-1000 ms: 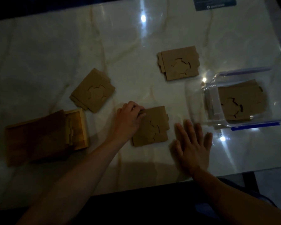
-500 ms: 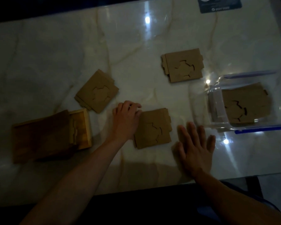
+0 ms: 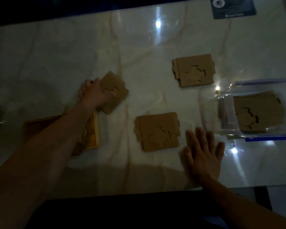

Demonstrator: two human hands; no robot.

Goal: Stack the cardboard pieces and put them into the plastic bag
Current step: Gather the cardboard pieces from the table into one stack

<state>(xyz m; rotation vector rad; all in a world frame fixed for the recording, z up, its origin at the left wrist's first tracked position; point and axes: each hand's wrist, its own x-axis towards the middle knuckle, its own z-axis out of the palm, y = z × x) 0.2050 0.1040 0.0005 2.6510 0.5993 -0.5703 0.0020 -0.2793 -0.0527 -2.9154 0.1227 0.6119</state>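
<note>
The room is dim. A shiny white marble worktop (image 3: 73, 47) fills the frame, with bright light spots (image 3: 158, 23) at upper middle and dark floor (image 3: 279, 195) at lower right.

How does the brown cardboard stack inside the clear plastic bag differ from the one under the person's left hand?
The brown cardboard stack in the clear plastic bag lies untouched inside the bag; the stack under the left hand sits on the bare marble table, turned diagonally, gripped by the left hand. Both show curved cut-outs.
</note>
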